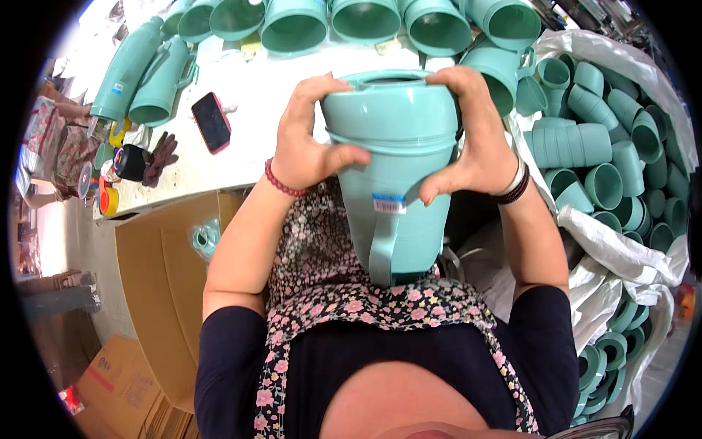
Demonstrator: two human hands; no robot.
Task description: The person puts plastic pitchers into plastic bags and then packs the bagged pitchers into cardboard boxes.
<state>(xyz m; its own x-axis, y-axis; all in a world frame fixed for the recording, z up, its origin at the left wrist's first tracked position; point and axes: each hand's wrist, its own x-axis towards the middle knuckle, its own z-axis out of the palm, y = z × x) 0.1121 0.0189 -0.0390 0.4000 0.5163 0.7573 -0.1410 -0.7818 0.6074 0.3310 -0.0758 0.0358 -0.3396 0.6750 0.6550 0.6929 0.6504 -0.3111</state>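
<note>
Between my two hands is a teal plastic thermos jug shell, its wide collar ring at the far end and its strap handle toward my apron. A blue and white barcode sticker is on its side. My left hand grips the collar from the left, thumb across the seam below it. From the right, my right hand wraps the collar, fingers over the top rim and thumb on the body. The opening at the far end looks dark; what is inside cannot be made out.
Several open teal jug shells line the white table's far side. At left lie a phone, dark gloves and tape rolls. White sacks of teal cups and rings stand right; a cardboard box stands left.
</note>
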